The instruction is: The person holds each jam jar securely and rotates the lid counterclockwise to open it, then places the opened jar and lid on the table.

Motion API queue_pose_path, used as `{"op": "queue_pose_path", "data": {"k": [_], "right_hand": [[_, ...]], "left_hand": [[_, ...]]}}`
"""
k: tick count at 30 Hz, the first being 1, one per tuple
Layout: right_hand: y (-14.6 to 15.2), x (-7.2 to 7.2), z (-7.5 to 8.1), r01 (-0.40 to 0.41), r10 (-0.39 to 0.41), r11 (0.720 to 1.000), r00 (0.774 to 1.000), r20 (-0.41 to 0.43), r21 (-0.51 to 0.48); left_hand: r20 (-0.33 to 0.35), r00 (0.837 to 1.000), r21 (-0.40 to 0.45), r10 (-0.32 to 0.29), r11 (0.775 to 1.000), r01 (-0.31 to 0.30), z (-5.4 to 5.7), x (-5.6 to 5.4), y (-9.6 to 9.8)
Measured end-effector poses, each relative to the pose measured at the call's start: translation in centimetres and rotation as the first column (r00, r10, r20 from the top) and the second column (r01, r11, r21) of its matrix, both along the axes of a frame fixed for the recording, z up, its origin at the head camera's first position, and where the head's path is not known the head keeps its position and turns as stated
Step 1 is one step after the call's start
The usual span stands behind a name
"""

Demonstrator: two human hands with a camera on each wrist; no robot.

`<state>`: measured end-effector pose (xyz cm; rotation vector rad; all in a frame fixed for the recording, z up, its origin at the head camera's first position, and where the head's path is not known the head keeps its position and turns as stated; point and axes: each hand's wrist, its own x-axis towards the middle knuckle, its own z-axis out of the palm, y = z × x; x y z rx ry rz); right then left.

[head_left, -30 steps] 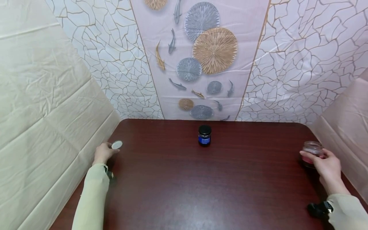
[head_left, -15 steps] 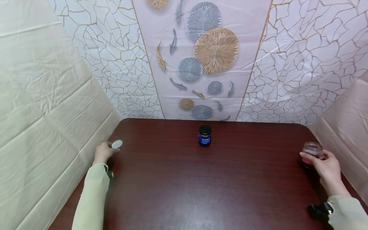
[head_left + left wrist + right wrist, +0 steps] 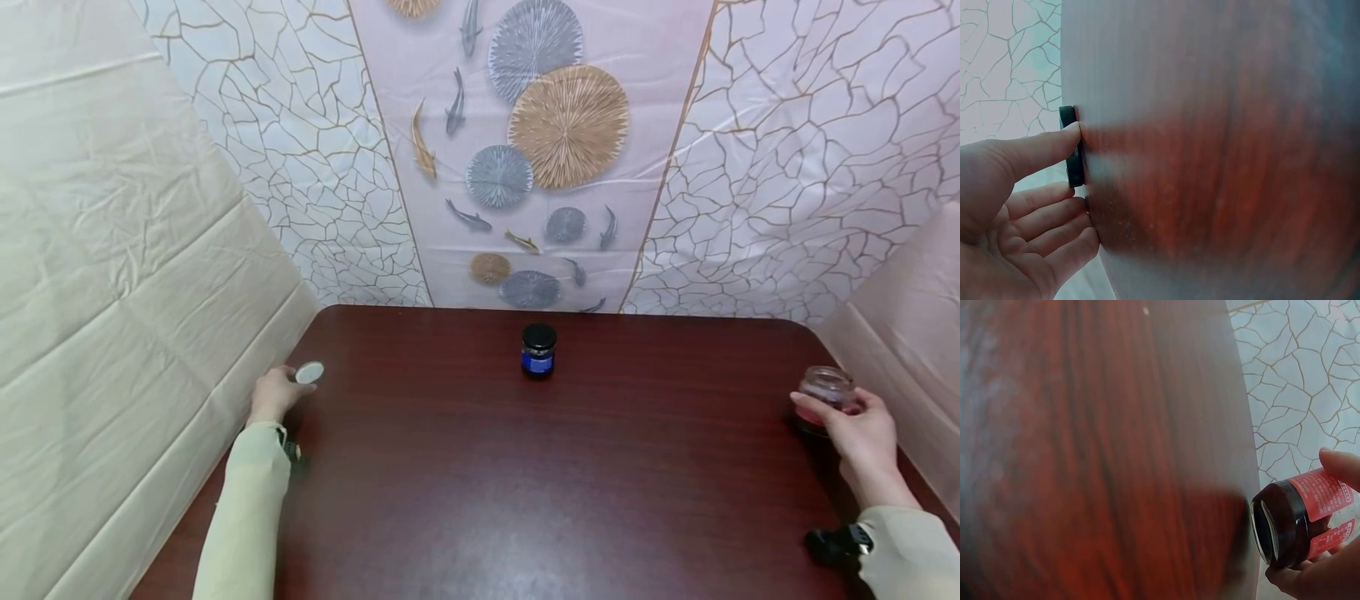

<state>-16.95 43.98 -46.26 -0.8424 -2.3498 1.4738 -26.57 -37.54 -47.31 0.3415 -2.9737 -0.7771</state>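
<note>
At the table's left side my left hand (image 3: 272, 393) holds a round jar lid (image 3: 310, 372) with its pale inner face up. The left wrist view shows the lid's black rim (image 3: 1072, 165) close to the tabletop, with the thumb on it. Over on the right, my right hand (image 3: 866, 429) grips a lidless glass jar (image 3: 827, 383) with a red label and dark contents. It stands about upright, thumb on one side and fingers on the other. In the right wrist view, the base of the jar (image 3: 1282, 522) is at or just off the table; I cannot tell which.
A second jar (image 3: 538, 352), with a black lid and blue label, stands near the back middle of the dark red-brown table (image 3: 525, 467). Patterned cloth (image 3: 570, 125) hangs behind the back edge. Pale cloth walls (image 3: 150, 292) rise close beside both hands.
The head view has shifted slightly, so everything sits a little further right. Both hands keep their holds on the lid and the open jar, with no clear movement over the table.
</note>
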Motion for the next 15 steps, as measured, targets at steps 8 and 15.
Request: {"op": "queue_pose_path", "data": {"k": [8,15], "right_hand": [[0.46,0.08,-0.25,0.006,-0.009,0.999,0.999,-0.047,-0.051],[0.65,0.25,-0.44,-0.019,0.016,0.999,0.999,-0.050,-0.046]], "left_hand": [[-0.001,1.000,0.009,-0.005,1.000,0.005,0.07,0.13,0.21],[0.007,1.000,0.006,0.001,1.000,-0.001,0.30,0.23,0.26]]}}
